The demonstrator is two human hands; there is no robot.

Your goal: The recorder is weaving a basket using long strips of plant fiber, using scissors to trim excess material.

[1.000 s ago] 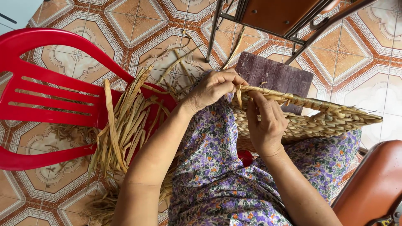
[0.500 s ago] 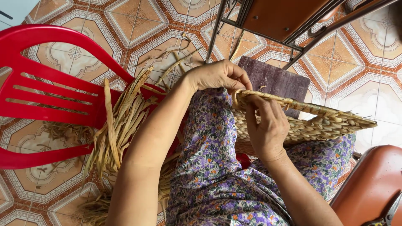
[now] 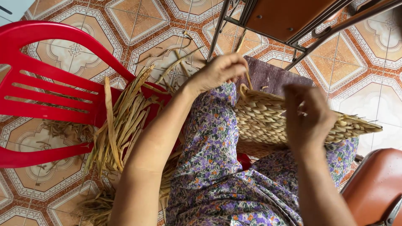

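Observation:
A flat woven straw mat [image 3: 264, 121] lies across my lap, over a purple flowered dress [image 3: 213, 167]. My left hand [image 3: 217, 73] is at the mat's far left corner, fingers pinched on a thin dried strand [image 3: 248, 79] that rises from the weave. My right hand [image 3: 307, 115] is blurred with motion. It hovers over the right part of the mat with its back toward me, and its grip is unclear.
A bundle of dried straw leaves [image 3: 121, 117] hangs over a red plastic chair [image 3: 46, 96] on my left. A metal-framed chair [image 3: 284, 19] stands ahead, a purple cloth [image 3: 272, 75] under it. An orange-brown seat [image 3: 377, 188] is at the lower right. Loose strands litter the patterned tile floor [image 3: 138, 25].
My right hand has shifted right along the mat, away from my left hand. My left hand stays at the mat's corner, and the camera has come closer.

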